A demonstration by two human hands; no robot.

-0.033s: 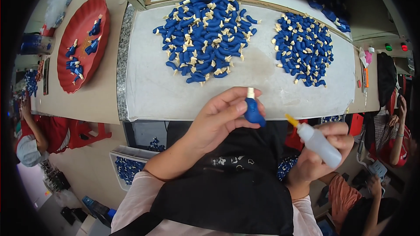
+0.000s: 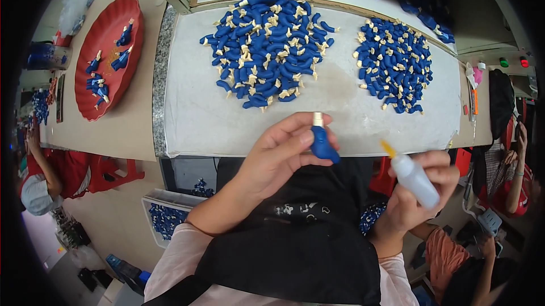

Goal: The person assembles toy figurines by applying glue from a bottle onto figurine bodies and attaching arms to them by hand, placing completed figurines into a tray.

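Note:
My left hand (image 2: 285, 148) is closed on a small blue plastic figurine part (image 2: 324, 148) that has a cream peg on top. It holds the part upright just off the table's near edge, between thumb and fingers. A translucent white squeeze bottle (image 2: 417, 181) with a yellow nozzle is wrapped in my right hand (image 2: 410, 201). The nozzle tilts up and to the left, apart from the blue part. Beyond my hands lie a large pile of blue arm-like pieces with cream hands (image 2: 267, 50) and a smaller pile of similar pieces (image 2: 393, 65) to the right.
A red scalloped tray (image 2: 108, 93) with several blue pieces stands on the left table. Further blue pieces lie on a shelf (image 2: 363, 0) at the back. Below, at left, is a white bin (image 2: 149, 218) of small parts. Other people sit at both sides.
The right hand with the squeeze bottle has shifted slightly right, widening the space to the left hand. The blue part has moved a little left and tilted slightly.

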